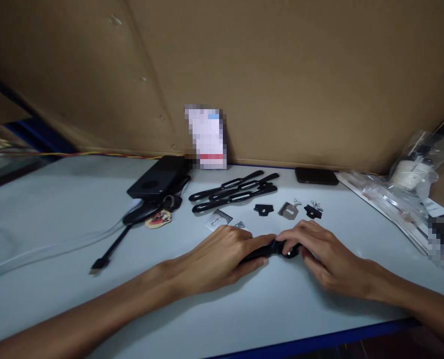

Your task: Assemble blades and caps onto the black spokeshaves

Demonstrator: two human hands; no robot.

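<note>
My left hand [222,254] is closed round one handle of a black spokeshave body [258,253], low over the table. The fingers of my right hand [328,259] pinch at its middle and far end, where a small shiny spot shows; my fingers hide most of that part. Just beyond my hands lie a metal blade with a slot [291,211], a black cap plate [263,210], a second black cap plate [313,211] and several small screws [317,204]. Another shiny blade [222,218] lies behind my left hand. Further back, several black spokeshave bodies [233,200] rest side by side.
A black box-shaped device [157,177] with a cable [111,249] is at the left. A phone with a lit screen [209,139] leans on the cardboard wall [281,89]. Back right are a dark phone [316,176] and plastic bags [404,199]. The table's blue edge [319,340] runs in front.
</note>
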